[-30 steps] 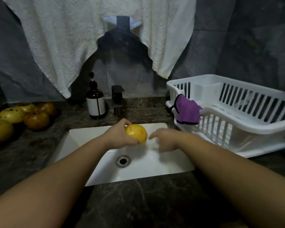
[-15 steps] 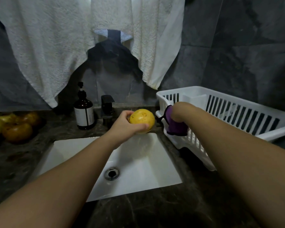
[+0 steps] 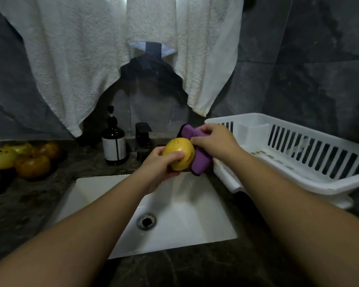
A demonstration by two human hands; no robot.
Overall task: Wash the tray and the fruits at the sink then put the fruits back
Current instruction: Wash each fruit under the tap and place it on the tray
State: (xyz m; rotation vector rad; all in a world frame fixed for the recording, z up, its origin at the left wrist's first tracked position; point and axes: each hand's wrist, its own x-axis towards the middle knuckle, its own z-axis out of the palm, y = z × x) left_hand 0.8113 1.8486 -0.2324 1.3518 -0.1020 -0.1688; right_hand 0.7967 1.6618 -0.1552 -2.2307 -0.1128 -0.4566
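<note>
My left hand (image 3: 160, 164) grips a round yellow fruit (image 3: 177, 149) above the back edge of the white sink (image 3: 184, 216). My right hand (image 3: 214, 141) holds a purple cloth (image 3: 201, 160) that hangs against the fruit's right side. Several more yellow and brown fruits (image 3: 15, 160) lie in a pile on the dark counter at the far left. The tray is not in sight.
A white dish rack (image 3: 298, 154) stands on the counter right of the sink. A brown soap bottle (image 3: 113, 146) and a black tap (image 3: 142, 139) sit behind the sink. White towels (image 3: 91, 48) hang on the dark wall above.
My left hand raised the fruit from the sink bowl. My right hand reached to the rack, took the purple cloth off its rim and brought it against the fruit.
</note>
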